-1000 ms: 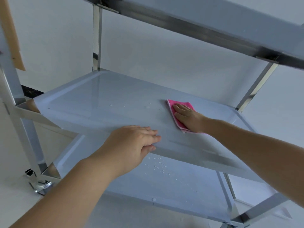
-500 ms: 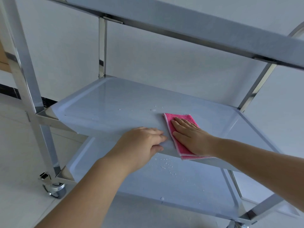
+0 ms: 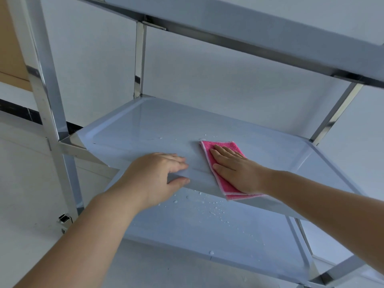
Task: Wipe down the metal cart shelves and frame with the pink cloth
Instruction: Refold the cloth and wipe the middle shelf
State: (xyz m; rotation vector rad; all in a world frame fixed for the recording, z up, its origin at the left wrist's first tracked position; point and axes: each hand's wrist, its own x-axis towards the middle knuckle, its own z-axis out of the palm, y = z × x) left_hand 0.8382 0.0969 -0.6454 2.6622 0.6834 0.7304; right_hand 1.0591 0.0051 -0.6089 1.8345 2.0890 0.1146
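Observation:
The metal cart has three shelves on a shiny frame. On its middle shelf (image 3: 158,125), near the front edge, lies the pink cloth (image 3: 225,185), folded and hanging slightly over the lip. My right hand (image 3: 236,169) presses flat on the cloth with straight fingers. My left hand (image 3: 158,175) grips the shelf's front edge just left of the cloth, fingers on top and thumb underneath. Water drops lie behind the cloth and on the bottom shelf (image 3: 239,235).
The top shelf (image 3: 249,23) overhangs my hands. Frame posts stand at the left front (image 3: 49,113), the back left (image 3: 139,59) and the back right (image 3: 334,113). A caster (image 3: 65,220) sits at the lower left on a pale floor. A white wall lies behind.
My right hand has drawn the cloth toward the front edge of the middle shelf, so it now overhangs the lip. My left hand keeps its hold on the edge.

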